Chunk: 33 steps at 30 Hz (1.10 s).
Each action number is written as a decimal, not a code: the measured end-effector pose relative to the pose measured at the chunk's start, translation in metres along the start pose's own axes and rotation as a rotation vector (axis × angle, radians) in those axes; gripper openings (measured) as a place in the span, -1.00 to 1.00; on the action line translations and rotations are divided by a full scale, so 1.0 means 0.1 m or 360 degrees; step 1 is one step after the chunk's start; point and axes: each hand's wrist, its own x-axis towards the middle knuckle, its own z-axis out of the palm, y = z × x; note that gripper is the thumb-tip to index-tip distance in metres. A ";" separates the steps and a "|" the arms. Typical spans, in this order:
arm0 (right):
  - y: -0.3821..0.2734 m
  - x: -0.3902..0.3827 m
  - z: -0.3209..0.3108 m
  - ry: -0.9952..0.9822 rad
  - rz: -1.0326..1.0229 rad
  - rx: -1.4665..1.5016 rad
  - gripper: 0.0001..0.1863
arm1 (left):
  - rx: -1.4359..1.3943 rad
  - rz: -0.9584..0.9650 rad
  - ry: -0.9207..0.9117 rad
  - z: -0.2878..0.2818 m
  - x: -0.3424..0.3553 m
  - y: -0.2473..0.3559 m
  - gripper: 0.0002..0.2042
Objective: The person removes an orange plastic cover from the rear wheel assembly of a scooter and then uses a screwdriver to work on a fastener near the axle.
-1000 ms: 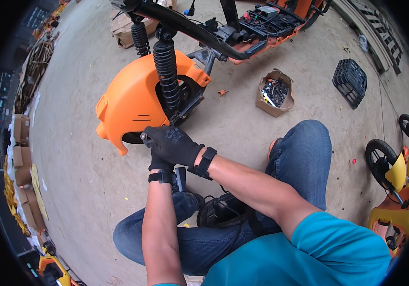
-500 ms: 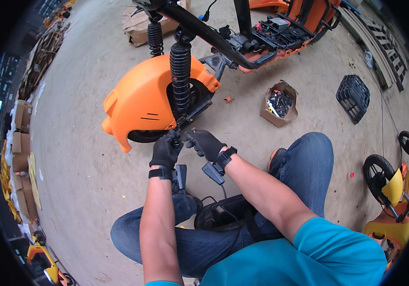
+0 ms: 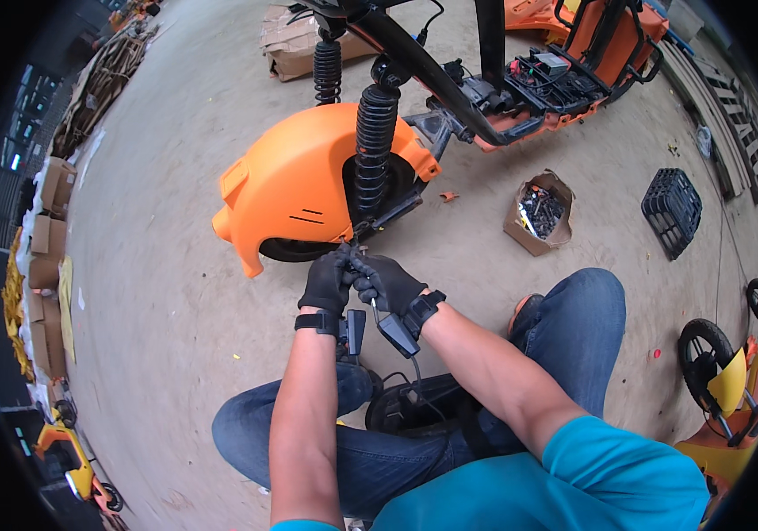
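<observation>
Pictured at close work with black-gloved left hand [image 3: 327, 280] and right hand [image 3: 388, 285] together, with fingers curled inward but any held part too hidden to tell, just below the orange fender [image 3: 295, 181] over the wheel [image 3: 298, 251] of a scooter [image 3: 423, 66].

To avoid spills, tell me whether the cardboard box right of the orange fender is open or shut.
Open: nothing covers the top of the cardboard box, and small parts show inside.
</observation>
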 end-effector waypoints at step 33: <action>-0.03 -0.03 0.03 -0.0174 0.0099 0.0250 -0.75 | -0.1652 -0.1235 0.0319 0.05 0.17 0.04 -0.80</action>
